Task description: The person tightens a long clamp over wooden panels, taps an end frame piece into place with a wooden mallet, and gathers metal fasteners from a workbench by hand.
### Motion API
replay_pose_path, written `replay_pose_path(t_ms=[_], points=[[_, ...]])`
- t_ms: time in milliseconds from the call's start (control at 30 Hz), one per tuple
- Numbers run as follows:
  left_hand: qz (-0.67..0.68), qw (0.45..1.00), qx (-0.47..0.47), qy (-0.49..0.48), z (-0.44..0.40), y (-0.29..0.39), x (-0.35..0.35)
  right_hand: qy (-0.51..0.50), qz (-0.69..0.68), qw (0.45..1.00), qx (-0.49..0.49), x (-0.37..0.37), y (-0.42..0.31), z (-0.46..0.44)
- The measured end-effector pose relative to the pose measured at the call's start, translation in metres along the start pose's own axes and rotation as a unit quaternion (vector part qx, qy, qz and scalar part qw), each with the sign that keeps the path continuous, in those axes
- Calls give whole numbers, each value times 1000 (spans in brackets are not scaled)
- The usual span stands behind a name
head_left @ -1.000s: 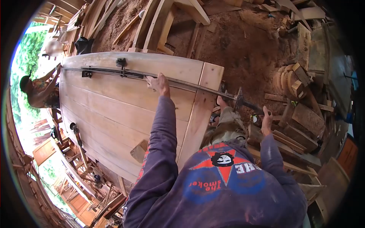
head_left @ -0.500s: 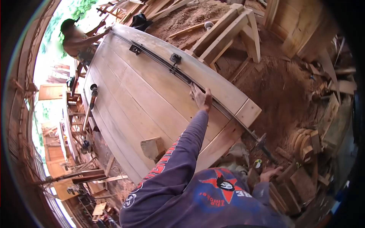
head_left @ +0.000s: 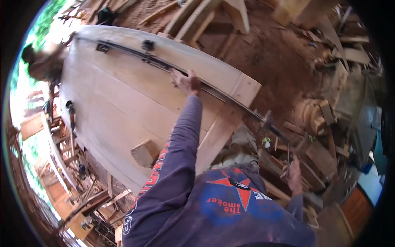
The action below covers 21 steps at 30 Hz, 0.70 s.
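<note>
A long metal bar clamp [head_left: 218, 93] lies across a pale plank panel [head_left: 119, 92], its screw end sticking out past the near right edge. My left hand [head_left: 187, 82] grips the clamp's bar near the middle, with fingers wrapped over it. Beyond the panel's edge, my right hand [head_left: 293, 175] is closed on the handle [head_left: 288, 154] at the end of the clamp's screw. A wooden block [head_left: 145, 153] rests on the panel beside my left forearm.
At the panel's far left end stands another person [head_left: 43, 64], blurred, with an arm reaching to the clamp's far end. A tool [head_left: 71, 115] lies at the left edge. Wooden trestle beams [head_left: 197, 18] stand behind, and wood scraps [head_left: 317, 117] lie at right.
The view has swung round and back. My left hand stays on the bar. My right hand, earlier at the screw's end and then beside it, now holds the handle lower down.
</note>
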<state>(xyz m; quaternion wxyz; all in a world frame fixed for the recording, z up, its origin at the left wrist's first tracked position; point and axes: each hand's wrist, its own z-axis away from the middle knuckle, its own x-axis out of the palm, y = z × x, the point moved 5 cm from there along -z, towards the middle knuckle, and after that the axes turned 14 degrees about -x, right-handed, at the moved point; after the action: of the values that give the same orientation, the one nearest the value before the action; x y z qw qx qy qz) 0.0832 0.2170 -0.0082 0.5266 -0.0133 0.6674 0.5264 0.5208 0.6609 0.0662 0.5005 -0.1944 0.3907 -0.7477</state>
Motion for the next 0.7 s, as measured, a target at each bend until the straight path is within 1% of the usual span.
replay_pose_path(t_ms=[33, 67, 133, 200, 267, 333, 367, 433, 500, 533, 600, 667, 700], points=[[-9, 1000, -8, 14, 0, -2, 3, -14, -43, 999, -20, -6, -31, -3], [-6, 1000, -6, 3, 0, -3, 6, -34, -88, 995, -44, -9, -56, -15], [-2, 1000, 18, 19, -1, -1, 3, -42, -133, 979, -146, -15, -89, -59], [0, 1000, 20, 20, 0, 4, 0, -10, -127, 965, -231, -11, -95, -119], [16, 1000, 8, 13, 4, 7, -3, 16, -193, 965, -177, -11, -54, -181], [14, 1000, 16, 10, 5, 6, -1, 16, -146, 983, -106, -11, 16, -215], [14, 1000, 9, 10, 7, 9, -4, 56, -159, 986, -16, -4, 53, -211], [6, 1000, 6, 22, 3, 4, -1, 32, -99, 990, 91, 1, 148, -197], [14, 1000, -4, 16, 5, 7, -2, -5, -112, 981, 158, 5, 186, -133], [23, 1000, -9, 12, 6, 8, -4, 24, -197, 959, 203, 26, 159, -88], [21, 1000, -9, 19, 3, 4, -3, 24, -259, 942, 211, 34, 95, -29], [18, 1000, -2, 21, 1, 0, 1, -73, -279, 938, 193, 8, 61, 0], [15, 999, 6, 34, -1, -4, 2, -89, -293, 943, 128, -9, 49, -1]])
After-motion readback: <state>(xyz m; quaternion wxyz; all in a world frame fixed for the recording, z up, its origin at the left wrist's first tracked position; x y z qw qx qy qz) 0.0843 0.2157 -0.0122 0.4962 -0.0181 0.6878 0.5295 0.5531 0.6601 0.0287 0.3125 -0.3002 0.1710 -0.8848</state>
